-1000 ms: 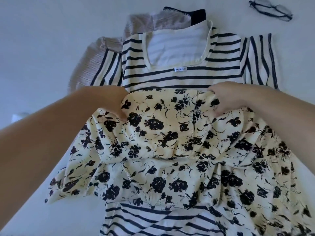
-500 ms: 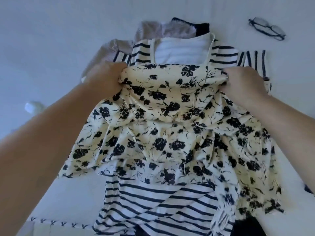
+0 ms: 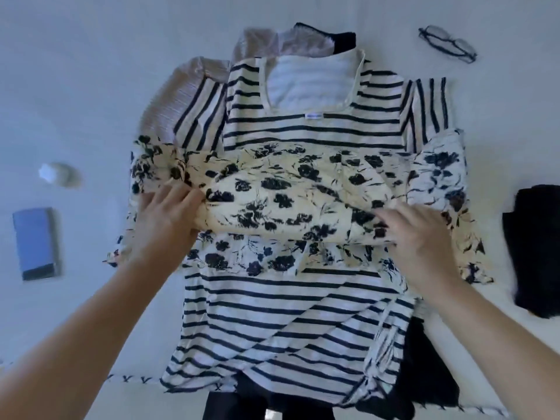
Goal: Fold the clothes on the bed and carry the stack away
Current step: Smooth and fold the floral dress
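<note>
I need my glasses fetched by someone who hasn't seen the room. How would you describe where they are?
Start from the striped shirt spread on the white bed. Look past its neckline toward the far right: the glasses lie alone on bare sheet. They are the only dark, thin-framed thing there; everything else nearby is cloth.

A cream fabric garment printed with black flowers (image 3: 291, 198) lies folded into a bunched band across the middle of a white T-shirt with navy horizontal stripes (image 3: 291, 310), which is spread flat, neckline away from the viewer, on the white bed (image 3: 91, 86). Beneath the striped shirt a beige ribbed garment (image 3: 169, 98) shows at the upper left. A folded black garment (image 3: 536, 253) lies apart at the right.
</note>
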